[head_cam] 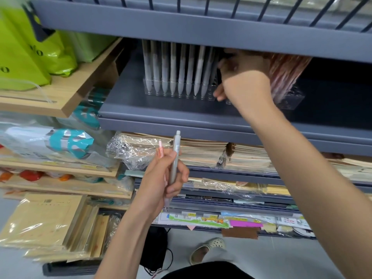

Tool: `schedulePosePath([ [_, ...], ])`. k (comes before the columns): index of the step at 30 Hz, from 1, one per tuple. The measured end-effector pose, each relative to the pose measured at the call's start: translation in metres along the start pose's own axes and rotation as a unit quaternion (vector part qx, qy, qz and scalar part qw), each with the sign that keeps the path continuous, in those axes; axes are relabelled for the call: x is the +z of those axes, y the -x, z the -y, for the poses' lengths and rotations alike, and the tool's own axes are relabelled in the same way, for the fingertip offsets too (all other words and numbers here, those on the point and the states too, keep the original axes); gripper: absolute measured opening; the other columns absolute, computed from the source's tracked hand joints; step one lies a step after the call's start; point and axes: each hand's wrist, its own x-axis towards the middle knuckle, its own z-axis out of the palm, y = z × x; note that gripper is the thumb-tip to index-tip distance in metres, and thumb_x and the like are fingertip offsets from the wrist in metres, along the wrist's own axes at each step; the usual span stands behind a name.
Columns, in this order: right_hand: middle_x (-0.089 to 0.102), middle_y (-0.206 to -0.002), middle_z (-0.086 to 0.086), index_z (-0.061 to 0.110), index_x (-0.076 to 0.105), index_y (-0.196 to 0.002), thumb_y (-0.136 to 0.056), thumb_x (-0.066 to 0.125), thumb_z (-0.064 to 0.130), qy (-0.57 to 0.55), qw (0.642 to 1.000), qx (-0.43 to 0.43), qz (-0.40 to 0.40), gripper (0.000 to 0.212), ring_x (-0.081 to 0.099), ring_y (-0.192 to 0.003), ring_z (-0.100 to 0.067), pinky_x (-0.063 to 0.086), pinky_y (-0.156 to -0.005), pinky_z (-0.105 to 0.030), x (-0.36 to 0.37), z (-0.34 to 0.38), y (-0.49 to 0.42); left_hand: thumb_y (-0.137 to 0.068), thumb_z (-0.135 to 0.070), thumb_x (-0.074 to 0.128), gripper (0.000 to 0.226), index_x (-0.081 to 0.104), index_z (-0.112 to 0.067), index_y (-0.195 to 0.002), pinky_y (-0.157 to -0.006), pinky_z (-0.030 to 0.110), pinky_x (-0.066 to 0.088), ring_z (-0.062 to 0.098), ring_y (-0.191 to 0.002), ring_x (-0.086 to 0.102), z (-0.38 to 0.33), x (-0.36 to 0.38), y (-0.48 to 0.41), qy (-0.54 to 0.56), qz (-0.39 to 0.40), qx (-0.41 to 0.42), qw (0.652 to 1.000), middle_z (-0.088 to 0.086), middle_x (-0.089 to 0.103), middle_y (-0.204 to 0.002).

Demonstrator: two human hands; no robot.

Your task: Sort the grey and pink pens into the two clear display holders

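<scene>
Grey pen (174, 158) and pink pen (161, 151) are gripped in the left hand (161, 178) below the shelf (161, 111) edge, while the right hand (241, 81), grasp untellable, is at the grey-pen holder (173, 94), where slotting is judged next.

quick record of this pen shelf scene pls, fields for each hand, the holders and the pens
left hand: grips one grey pen and one pink pen, below the shelf
right hand: reaches in between the two holders; grasp blurred
left holder: upright row of grey pens
right holder: pink pens, partly behind the right hand
</scene>
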Motion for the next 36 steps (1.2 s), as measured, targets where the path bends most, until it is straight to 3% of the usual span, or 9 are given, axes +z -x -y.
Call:
schedulePosePath([
  [2, 0.075, -0.081, 0.001, 0.024, 0.065, -0.079, -0.091, 0.053, 0.017, -0.068, 0.995, -0.056, -0.054, 0.019, 0.057, -0.037, -0.009, 0.039, -0.037, -0.021, 0.002, -0.006, 0.020, -0.104, -0.026, 0.041, 0.042, 0.041, 0.017, -0.105, -0.033, 0.019, 0.023, 0.010, -0.035, 0.030, 0.001, 0.002, 0.000, 0.007, 0.004, -0.003, 1.000, 0.011, 0.059, -0.063],
  [4, 0.073, -0.071, 0.009, 0.029, 0.070, -0.075, -0.089, 0.062, 0.027, -0.062, 0.993, -0.092, -0.027, 0.016, 0.055, -0.042, 0.000, 0.039, -0.044, -0.014, 0.004, -0.018, 0.047, -0.102, -0.026, 0.044, 0.039, 0.042, 0.012, -0.106, -0.034, 0.020, 0.023, 0.010, -0.036, 0.031, 0.001, 0.007, 0.000, 0.003, 0.010, 0.002, 1.000, 0.007, 0.059, -0.065],
  [7, 0.070, -0.068, 0.005, 0.026, 0.074, -0.074, -0.083, 0.072, 0.043, -0.054, 0.994, -0.060, 0.070, 0.019, 0.057, -0.059, 0.003, 0.046, -0.057, -0.021, 0.011, -0.033, 0.074, -0.094, -0.030, 0.050, 0.025, 0.043, -0.006, -0.099, -0.037, 0.021, 0.027, 0.013, -0.040, 0.032, 0.000, 0.016, 0.002, -0.005, 0.016, 0.007, 1.000, 0.009, 0.058, -0.073],
  [9, 0.068, -0.065, 0.002, 0.024, 0.076, -0.075, -0.079, 0.076, 0.044, -0.063, 0.991, -0.030, 0.110, 0.020, 0.052, -0.055, 0.001, 0.043, -0.054, -0.020, 0.015, -0.038, 0.087, -0.094, -0.031, 0.051, 0.022, 0.042, -0.011, -0.096, -0.038, 0.022, 0.029, 0.014, -0.041, 0.034, 0.001, 0.021, 0.003, -0.021, 0.017, 0.010, 1.000, 0.009, 0.059, -0.077],
  [15, 0.070, -0.068, 0.002, 0.018, 0.074, -0.074, -0.082, 0.076, 0.033, -0.099, 0.989, 0.006, 0.113, 0.018, 0.050, -0.044, 0.002, 0.037, -0.047, -0.012, 0.013, -0.041, 0.098, -0.098, -0.035, 0.047, 0.012, 0.054, -0.026, -0.093, -0.041, 0.026, 0.037, 0.020, -0.041, 0.044, 0.005, 0.027, 0.004, -0.030, 0.034, 0.021, 0.999, 0.012, 0.065, -0.080],
  [20, 0.070, -0.074, -0.010, 0.018, 0.071, -0.072, -0.083, 0.072, 0.023, -0.180, 0.982, 0.044, 0.031, 0.013, 0.045, -0.040, -0.003, 0.035, -0.040, -0.017, 0.012, -0.039, 0.099, -0.098, -0.035, 0.047, 0.018, 0.054, -0.019, -0.101, -0.040, 0.023, 0.037, 0.019, -0.039, 0.044, 0.008, 0.027, 0.007, -0.042, 0.041, 0.015, 0.998, 0.011, 0.064, -0.076],
  [23, 0.070, -0.077, -0.006, 0.018, 0.070, -0.077, -0.086, 0.068, 0.018, -0.230, 0.972, 0.045, -0.016, 0.009, 0.053, -0.043, -0.010, 0.039, -0.039, -0.022, 0.013, -0.040, 0.099, -0.097, -0.037, 0.049, 0.018, 0.056, -0.020, -0.100, -0.038, 0.021, 0.033, 0.015, -0.039, 0.039, 0.009, 0.027, 0.010, -0.058, 0.039, 0.012, 0.998, 0.004, 0.061, -0.072],
  [27, 0.072, -0.073, -0.008, 0.010, 0.071, -0.087, -0.088, 0.070, 0.016, -0.254, 0.965, 0.055, 0.023, 0.006, 0.068, -0.056, -0.018, 0.053, -0.051, -0.025, 0.021, -0.041, 0.105, -0.099, -0.039, 0.050, 0.028, 0.052, -0.012, -0.107, -0.037, 0.020, 0.030, 0.012, -0.040, 0.036, 0.007, 0.029, 0.010, -0.080, 0.030, 0.034, 0.996, 0.002, 0.058, -0.073],
  [36, 0.072, -0.072, -0.010, 0.006, 0.068, -0.087, -0.078, 0.079, 0.006, -0.198, 0.974, 0.018, 0.112, 0.014, 0.069, -0.065, -0.019, 0.059, -0.064, -0.027, 0.002, -0.037, 0.092, -0.102, -0.022, 0.050, 0.021, 0.051, -0.008, -0.117, -0.037, 0.017, 0.027, 0.010, -0.039, 0.031, 0.003, 0.038, 0.004, -0.110, 0.018, 0.059, 0.992, 0.004, 0.058, -0.075],
])
